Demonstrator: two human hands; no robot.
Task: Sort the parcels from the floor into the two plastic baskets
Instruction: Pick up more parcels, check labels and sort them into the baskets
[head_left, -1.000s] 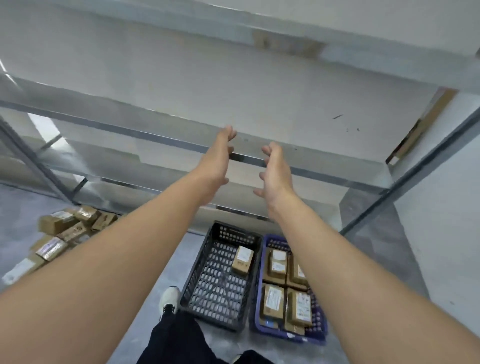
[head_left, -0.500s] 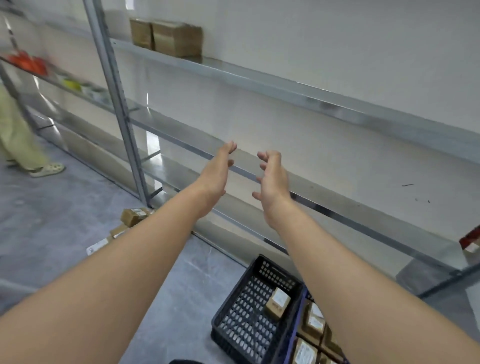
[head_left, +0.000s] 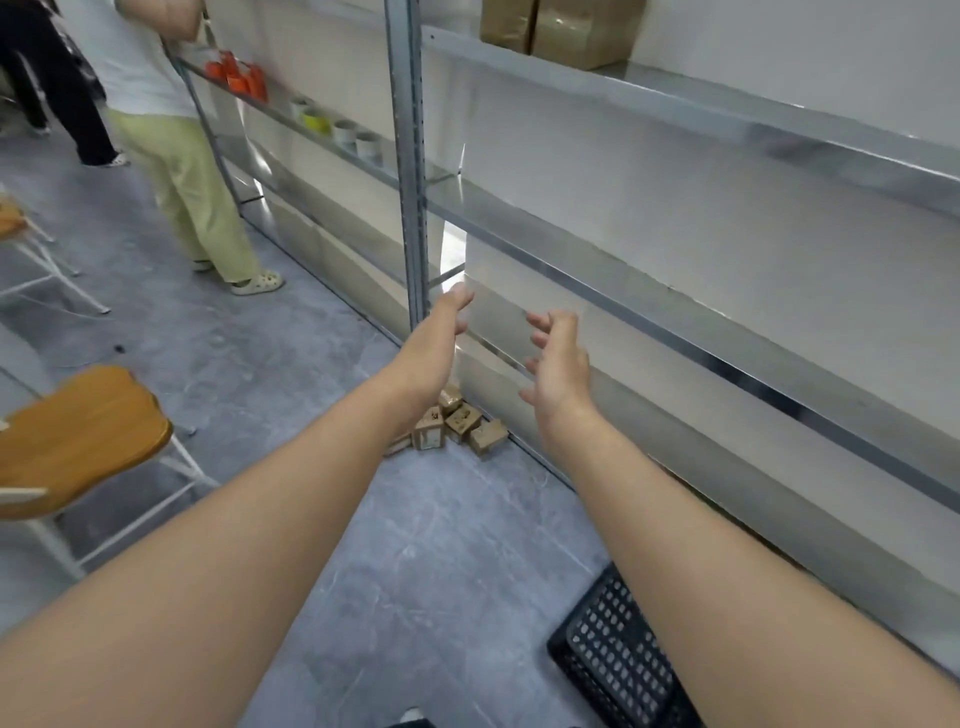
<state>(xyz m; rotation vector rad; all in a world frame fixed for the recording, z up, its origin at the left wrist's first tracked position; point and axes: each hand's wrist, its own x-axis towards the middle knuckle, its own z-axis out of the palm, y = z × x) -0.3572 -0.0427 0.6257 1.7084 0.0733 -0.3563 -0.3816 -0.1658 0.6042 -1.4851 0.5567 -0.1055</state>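
Observation:
Both my arms stretch forward with nothing in them. My left hand (head_left: 436, 343) has its fingers loosely extended, and my right hand (head_left: 558, 364) has its fingers spread and slightly curled. Below and between them, a small pile of brown cardboard parcels (head_left: 460, 423) lies on the grey floor against the foot of the metal shelving. A corner of the black plastic basket (head_left: 618, 660) shows at the bottom, partly covered by my right forearm. The blue basket is out of view.
Metal shelving (head_left: 649, 270) runs along the right, with an upright post (head_left: 410, 171) just past my left hand. A person in light green trousers (head_left: 192, 176) stands at the shelf far left. A wooden-seated chair (head_left: 78, 441) stands at left. Brown boxes (head_left: 561, 26) sit on the top shelf.
My view has swung up and to the left, away from the baskets toward the parcel pile on the floor. Both hands stay raised and hold nothing.

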